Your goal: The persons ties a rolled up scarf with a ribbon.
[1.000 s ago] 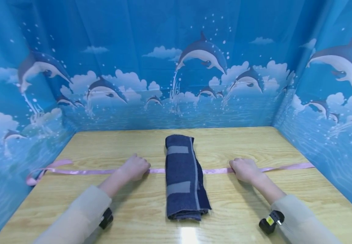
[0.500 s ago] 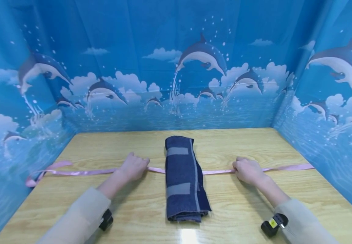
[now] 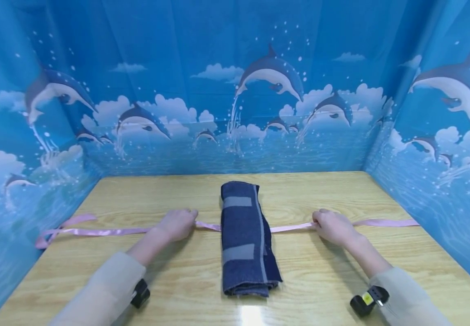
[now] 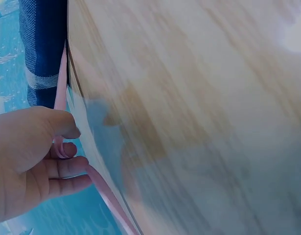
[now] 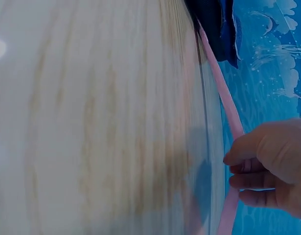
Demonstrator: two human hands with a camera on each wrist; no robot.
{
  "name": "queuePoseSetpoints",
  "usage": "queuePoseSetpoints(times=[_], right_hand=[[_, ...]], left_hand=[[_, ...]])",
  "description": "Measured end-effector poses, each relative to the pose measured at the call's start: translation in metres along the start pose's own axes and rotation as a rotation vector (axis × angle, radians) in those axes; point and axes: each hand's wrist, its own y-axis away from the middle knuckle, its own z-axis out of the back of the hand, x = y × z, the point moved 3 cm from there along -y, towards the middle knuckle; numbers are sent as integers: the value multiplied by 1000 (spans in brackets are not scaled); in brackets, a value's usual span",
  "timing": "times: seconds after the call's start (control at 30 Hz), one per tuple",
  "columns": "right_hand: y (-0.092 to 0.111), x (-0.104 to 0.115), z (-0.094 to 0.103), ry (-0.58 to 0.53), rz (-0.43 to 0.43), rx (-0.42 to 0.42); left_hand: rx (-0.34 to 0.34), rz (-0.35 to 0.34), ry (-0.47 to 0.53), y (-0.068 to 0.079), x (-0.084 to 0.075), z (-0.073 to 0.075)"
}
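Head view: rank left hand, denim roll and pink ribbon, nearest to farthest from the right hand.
1. Pink ribbon: pinched in the right hand.
2. Denim roll: to that hand's left, lying over the ribbon.
3. Left hand: farthest, beyond the roll's left side.

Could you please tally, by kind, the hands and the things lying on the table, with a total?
Hands: 2 (left hand, right hand)
Denim bundle: 1
Pink ribbon: 1, taking both visible stretches as one strip under the bundle
Total: 4
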Motion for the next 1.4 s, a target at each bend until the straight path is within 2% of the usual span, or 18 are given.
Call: queuePoseSetpoints(times=[0.1, 0.27, 0.47, 0.6, 0.77, 1.1, 1.27, 1.4], right_hand=[[1, -1, 0, 12, 22, -28], [2, -4, 2, 42, 27, -84], [2, -8, 6, 44, 34, -131], [3, -10, 8, 55, 48, -167], [4, -11, 12, 72, 15, -195], [2, -12, 18, 92, -79, -211], [4, -13, 17, 107, -95, -218], [5, -14, 17, 126, -84, -258]], left_hand=[[-1, -23, -15, 1, 1, -1], [-38, -75, -99, 3, 5, 0], [-71, -79, -183, 4, 8, 2], [-54, -68, -204, 4, 8, 4], [-48, -25, -238, 6, 11, 6], [-135, 81, -282, 8, 15, 12], [-128, 143, -292, 9, 17, 14], [-118, 176, -297, 10, 17, 15]])
